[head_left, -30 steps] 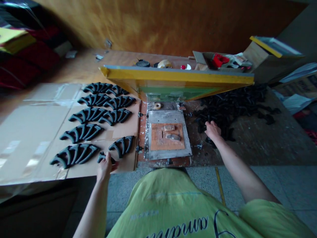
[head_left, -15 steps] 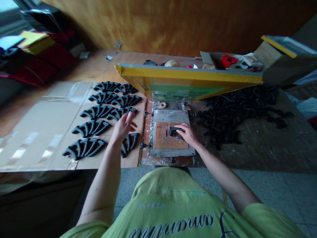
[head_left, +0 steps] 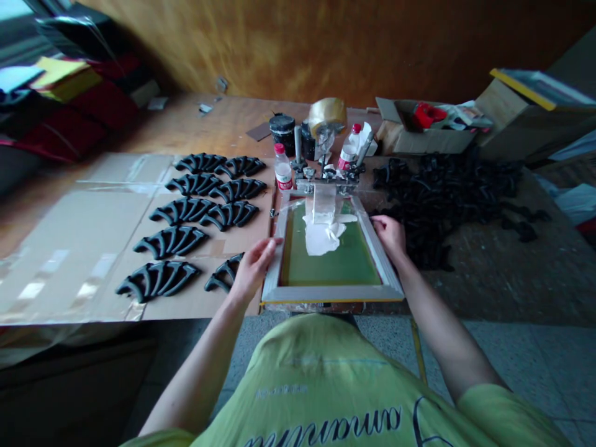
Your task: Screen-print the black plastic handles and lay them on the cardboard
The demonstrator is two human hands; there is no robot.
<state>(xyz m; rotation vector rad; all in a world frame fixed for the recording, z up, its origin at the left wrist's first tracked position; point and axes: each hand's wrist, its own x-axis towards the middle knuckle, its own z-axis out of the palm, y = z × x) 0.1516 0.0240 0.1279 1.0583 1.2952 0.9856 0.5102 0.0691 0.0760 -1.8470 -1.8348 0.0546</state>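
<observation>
A silk-screen frame (head_left: 333,294) with a grey border and green mesh (head_left: 335,270) lies lowered over the printing base in front of me. My left hand (head_left: 255,266) grips its left side, thumb toward the edge. On the opposite side, my right hand (head_left: 390,236) holds the right border with bent fingers. White ink (head_left: 321,239) spreads over the upper mesh, beneath a pale squeegee blade (head_left: 325,203). The base and the black handle seen there earlier are hidden under the screen. Rows of curved black handles (head_left: 161,278) lie on cardboard at the left.
A heap of black handles (head_left: 433,198) covers the table at the right. Behind the screen are red-capped bottles (head_left: 283,167), a dark tub (head_left: 282,133) and a tape roll (head_left: 328,115). An open carton (head_left: 433,139) stands farther back, right.
The raised screen has come down flat over the base. My right hand has left the black handle for the screen's right side; my left hand has moved to its left side.
</observation>
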